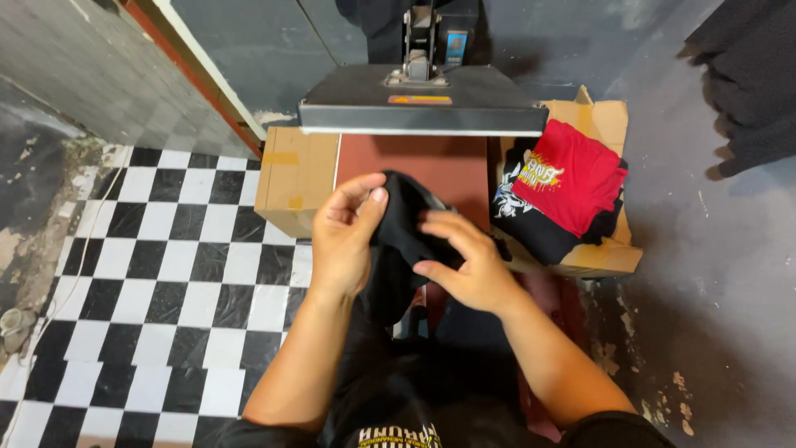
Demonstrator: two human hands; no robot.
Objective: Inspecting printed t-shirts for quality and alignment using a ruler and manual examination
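Note:
My left hand (342, 236) grips the upper edge of a black garment (401, 249) that hangs down in front of me. Against the same garment's right side rests my right hand (464, 261), its fingers curled on the cloth. Both hands are just in front of the reddish lower plate (431, 164) of a heat press. The press's grey upper plate (421, 104) is raised above the lower one.
A cardboard box (292, 178) stands left of the press. Another cardboard box (609, 253) at the right carries a folded red printed shirt (576, 178) on a pile of black printed shirts (539, 232). Black and white checkered floor (166, 274) lies to the left, grey wall behind.

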